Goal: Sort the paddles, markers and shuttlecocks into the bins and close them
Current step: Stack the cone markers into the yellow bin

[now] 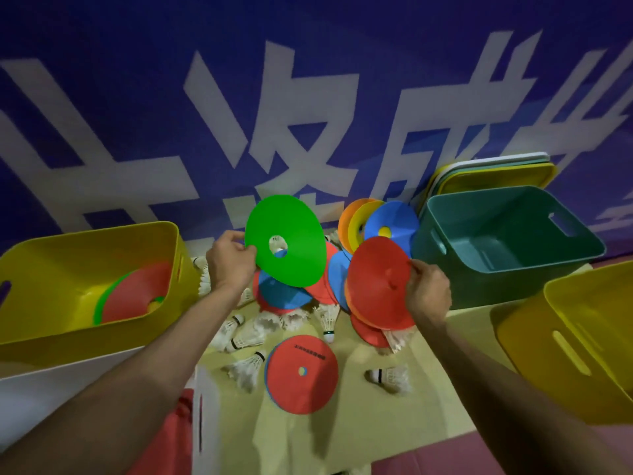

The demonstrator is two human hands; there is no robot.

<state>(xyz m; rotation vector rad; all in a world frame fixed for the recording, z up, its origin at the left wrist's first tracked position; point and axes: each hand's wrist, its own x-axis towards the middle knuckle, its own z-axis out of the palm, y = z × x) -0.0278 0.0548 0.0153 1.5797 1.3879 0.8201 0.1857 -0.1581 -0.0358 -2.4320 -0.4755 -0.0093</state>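
My left hand (pixel 228 264) pinches the rim of a green disc marker (pixel 286 241) lifted above the pile. My right hand (pixel 428 291) grips the edge of a red disc marker (pixel 378 279) that fronts a small stack. Between the hands lies a heap of blue, red and orange markers (pixel 337 279). Several white shuttlecocks (pixel 245 332) are scattered on the mat below. A lone red marker (pixel 301 373) lies flat nearer to me. The yellow bin (pixel 68 330) on the left holds red and green markers. The teal bin (pixel 507 241) on the right looks empty.
A second yellow bin (pixel 589 344) stands at the near right. Lids (pixel 489 173) lean against the blue banner wall behind the teal bin. A white bin (pixel 51 392) edge and a red object (pixel 171 437) sit at the near left.
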